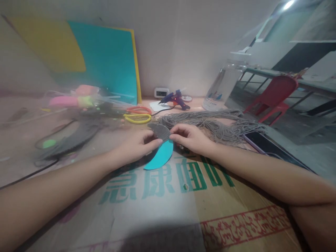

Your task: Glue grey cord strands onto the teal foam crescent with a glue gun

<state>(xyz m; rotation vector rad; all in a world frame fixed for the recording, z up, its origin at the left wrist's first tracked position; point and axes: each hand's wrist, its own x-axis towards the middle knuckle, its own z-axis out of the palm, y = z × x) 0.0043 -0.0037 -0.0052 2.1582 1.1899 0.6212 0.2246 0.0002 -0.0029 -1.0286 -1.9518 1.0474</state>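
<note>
My left hand (136, 145) and my right hand (190, 137) meet over a teal crescent-shaped foam piece (160, 156) lying on printed cardboard (168, 196). The crescent's upper end (160, 131) is covered in grey cord. Both hands pinch that cord-wrapped end, the left from the left side and the right from the right. A thick bundle of grey cord (207, 124) lies just behind the hands.
Behind stand teal and yellow foam sheets (105, 63), scissors with orange and yellow handles (138, 114), a blue glue gun (174, 99), a small clock (161, 92) and a clear jar (223, 87). A phone (267, 147) lies at right. A red chair (275, 98) stands beyond the edge.
</note>
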